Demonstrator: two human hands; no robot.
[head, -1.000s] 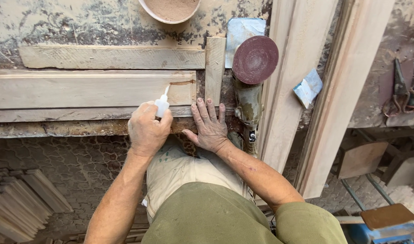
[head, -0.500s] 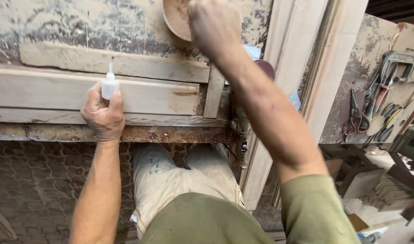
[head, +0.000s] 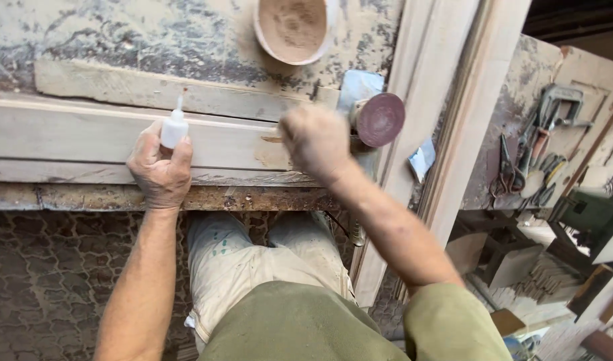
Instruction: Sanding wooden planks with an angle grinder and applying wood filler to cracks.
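My left hand (head: 160, 170) grips a small white squeeze bottle (head: 174, 128) with its thin nozzle pointing up, held over a long pale wooden board (head: 85, 134) on the workbench. My right hand (head: 316, 140) is blurred, fingers bunched together, hovering over the right end of that board beside a dark crack (head: 273, 140) in the wood. Whether it pinches anything I cannot tell. A white bowl (head: 294, 28) of brown sawdust sits on the bench beyond the boards.
A second rough plank (head: 152, 90) lies behind the board. An angle grinder with a dark red sanding disc (head: 380, 119) lies at the bench's right end. Tall moulded wooden frames (head: 440, 100) lean to the right. Clamps and hand tools (head: 540, 154) hang further right.
My right hand left the board, reached up to the sawdust bowl, then came back down over the crack. My left hand carried the bottle leftward along the board.
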